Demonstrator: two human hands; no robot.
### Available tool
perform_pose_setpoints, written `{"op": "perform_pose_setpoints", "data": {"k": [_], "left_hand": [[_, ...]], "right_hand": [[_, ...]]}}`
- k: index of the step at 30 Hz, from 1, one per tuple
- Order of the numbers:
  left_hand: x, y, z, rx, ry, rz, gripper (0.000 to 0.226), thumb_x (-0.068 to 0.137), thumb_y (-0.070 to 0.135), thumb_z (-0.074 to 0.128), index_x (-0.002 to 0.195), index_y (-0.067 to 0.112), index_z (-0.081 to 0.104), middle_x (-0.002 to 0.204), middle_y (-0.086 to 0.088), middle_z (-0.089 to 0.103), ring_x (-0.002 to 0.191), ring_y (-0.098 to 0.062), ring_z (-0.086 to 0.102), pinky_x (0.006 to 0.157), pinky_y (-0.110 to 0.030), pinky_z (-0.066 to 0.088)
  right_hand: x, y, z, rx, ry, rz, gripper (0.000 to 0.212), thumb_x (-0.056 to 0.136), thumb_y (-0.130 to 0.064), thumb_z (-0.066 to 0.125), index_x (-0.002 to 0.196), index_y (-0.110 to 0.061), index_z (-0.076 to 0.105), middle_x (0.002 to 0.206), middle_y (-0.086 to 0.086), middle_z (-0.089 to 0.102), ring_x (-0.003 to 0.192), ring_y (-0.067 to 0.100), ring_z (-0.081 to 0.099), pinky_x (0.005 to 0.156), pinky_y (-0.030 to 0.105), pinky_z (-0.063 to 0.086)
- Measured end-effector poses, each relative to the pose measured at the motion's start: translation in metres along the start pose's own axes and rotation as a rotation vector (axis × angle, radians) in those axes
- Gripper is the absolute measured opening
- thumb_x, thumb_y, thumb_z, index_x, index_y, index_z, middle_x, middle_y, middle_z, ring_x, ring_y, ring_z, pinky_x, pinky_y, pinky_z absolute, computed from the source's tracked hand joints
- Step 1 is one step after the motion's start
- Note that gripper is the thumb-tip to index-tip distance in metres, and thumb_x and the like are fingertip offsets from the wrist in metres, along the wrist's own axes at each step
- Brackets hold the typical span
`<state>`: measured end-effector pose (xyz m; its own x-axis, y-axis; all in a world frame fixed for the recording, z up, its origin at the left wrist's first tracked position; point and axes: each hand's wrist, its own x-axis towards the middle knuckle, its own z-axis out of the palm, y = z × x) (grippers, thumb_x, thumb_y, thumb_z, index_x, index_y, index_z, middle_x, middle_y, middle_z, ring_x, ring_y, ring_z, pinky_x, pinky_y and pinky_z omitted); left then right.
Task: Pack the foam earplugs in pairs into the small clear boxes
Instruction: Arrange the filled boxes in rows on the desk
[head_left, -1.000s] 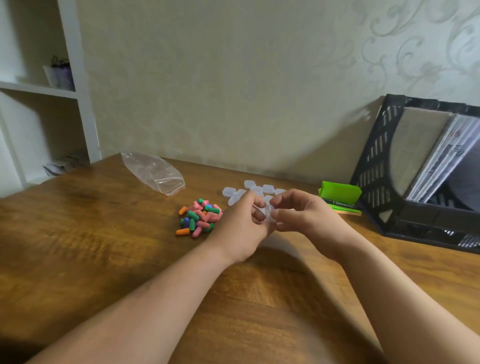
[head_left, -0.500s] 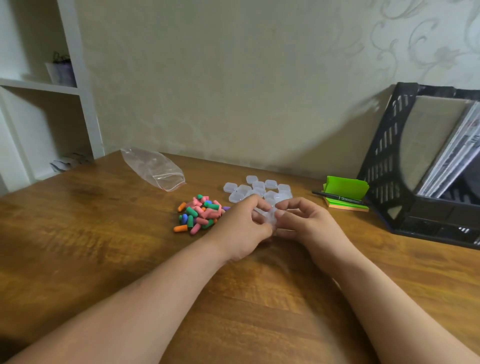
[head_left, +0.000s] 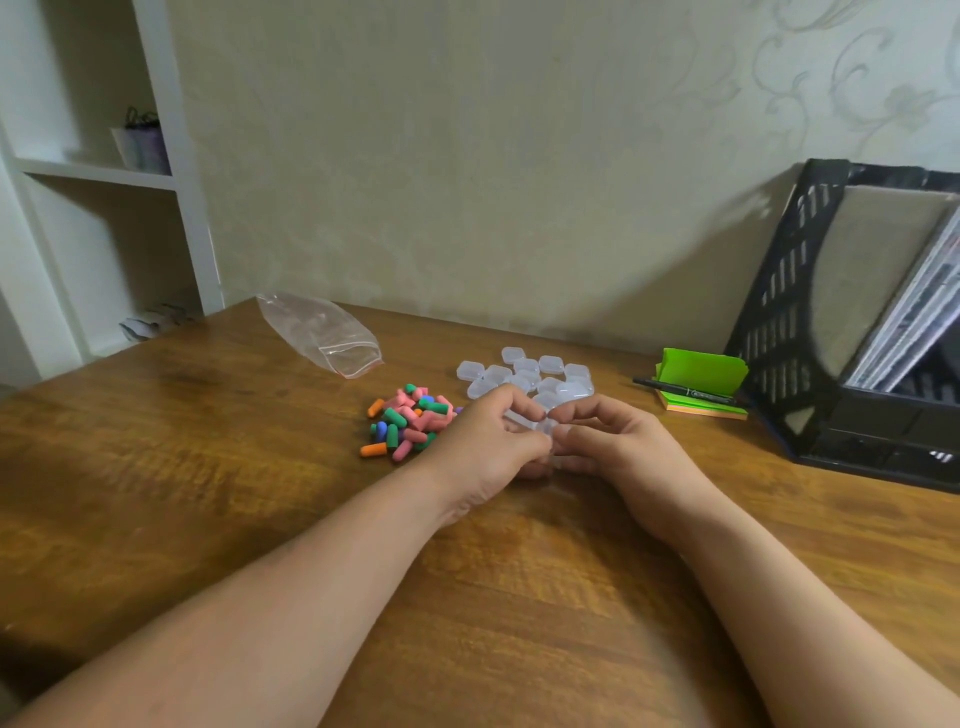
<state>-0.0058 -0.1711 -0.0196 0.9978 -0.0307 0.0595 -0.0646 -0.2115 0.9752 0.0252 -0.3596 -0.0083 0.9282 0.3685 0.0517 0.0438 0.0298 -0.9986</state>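
- A white shelf unit (head_left: 104, 176) stands at the far left, against the pale patterned wall, with a small dark-topped container (head_left: 141, 145) on its upper shelf.
- The brown wooden table (head_left: 208, 467) fills the lower part of the view.
- A clear plastic zip bag with a red seal strip (head_left: 322, 332) lies flat near the table's back edge.
- A loose pile of pink, green, orange and blue foam earplugs (head_left: 410, 421) sits on the table, in front of the bag and just left of the hands.
- The left hand (head_left: 483, 447) has its fingers curled, and its thumb and forefinger pinch one small clear plastic box (head_left: 537, 423) just above the table.
- A cluster of small square clear plastic boxes (head_left: 524, 374) lies just behind the hands, lids closed as far as can be seen.
- The right hand (head_left: 618, 441), fingers also curled, pinches the same box from the other side, so its fingertips almost meet the left hand's.
- A bright green sticky-note pad (head_left: 701, 374) lies further right with a black pen (head_left: 685, 391) across its front.
- A black perforated plastic file holder (head_left: 779, 332) holds papers at the far right.
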Motion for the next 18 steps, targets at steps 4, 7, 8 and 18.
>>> {"op": "perform_pose_setpoints", "data": {"k": [4,7,8,18], "left_hand": [[-0.0009,0.0003,0.0001,0.000,-0.003,0.001,0.041,0.080,0.030,0.078,0.119,0.032,0.066,0.103,-0.012,0.081,0.105,-0.025,0.079,0.102,-0.051,0.062],[-0.0003,0.0011,0.0000,-0.006,-0.015,-0.002,0.043,0.078,0.029,0.079,0.119,0.032,0.066,0.104,-0.013,0.080,0.106,-0.026,0.079,0.101,-0.051,0.062],[-0.0003,0.0014,0.0001,-0.013,-0.021,-0.005,0.043,0.078,0.028,0.079,0.119,0.030,0.066,0.105,-0.014,0.080,0.105,-0.026,0.079,0.101,-0.051,0.062],[-0.0002,0.0033,0.0009,-0.044,-0.021,-0.023,0.029,0.093,0.014,0.078,0.117,0.022,0.065,0.099,-0.015,0.081,0.097,-0.027,0.081,0.098,-0.051,0.064]], "right_hand": [[0.0003,-0.0004,-0.0017,-0.053,-0.013,0.011,0.021,0.097,0.001,0.073,0.118,0.003,0.071,0.110,0.028,0.077,0.103,0.041,0.078,0.089,0.036,0.066],[0.0002,-0.0006,-0.0033,-0.054,-0.021,0.021,0.021,0.097,0.001,0.073,0.117,0.003,0.071,0.111,0.030,0.076,0.107,0.045,0.076,0.094,0.041,0.065],[0.0001,-0.0008,-0.0036,-0.057,-0.020,0.020,0.020,0.097,0.001,0.073,0.117,0.003,0.071,0.112,0.031,0.075,0.107,0.046,0.075,0.094,0.041,0.065],[0.0025,0.0006,-0.0050,-0.143,-0.013,0.007,0.014,0.096,-0.005,0.076,0.109,-0.001,0.073,0.106,0.025,0.078,0.100,0.038,0.077,0.102,0.050,0.061]]}}
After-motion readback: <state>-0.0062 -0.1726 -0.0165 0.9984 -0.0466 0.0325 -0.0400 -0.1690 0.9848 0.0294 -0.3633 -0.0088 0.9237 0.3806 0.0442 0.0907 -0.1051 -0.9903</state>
